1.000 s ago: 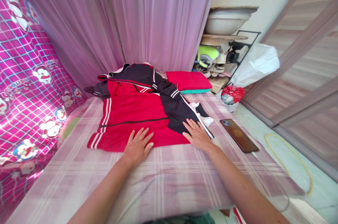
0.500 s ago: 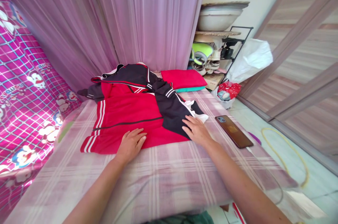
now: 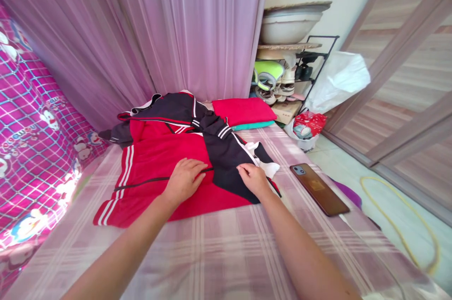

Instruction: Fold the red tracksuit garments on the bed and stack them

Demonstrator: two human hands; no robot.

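Note:
A red and black track jacket (image 3: 169, 151) with white stripes is spread over the checked bed cover, its sleeves partly bunched at the back. My left hand (image 3: 185, 180) rests on the red part beside the dark seam, fingers stretched out and open. On the black part, close to the white-edged collar, my right hand (image 3: 253, 180) is closed, its fingers curled together on the fabric. Its thumb is mostly hidden. Behind the jacket lies a folded red garment (image 3: 243, 110) on top of a teal one (image 3: 256, 125).
A phone (image 3: 319, 190) with a white cable lies to the right on the checked bed cover (image 3: 226, 253). A shoe rack (image 3: 312, 67) carrying basins, a white bag (image 3: 339, 78) and a red bag (image 3: 307, 125) stand beyond. Purple curtains (image 3: 197, 27) hang behind.
My left hand has slid forward and right across the red fabric. My right hand's spread fingers have drawn together on the black fabric. The view has shifted slightly.

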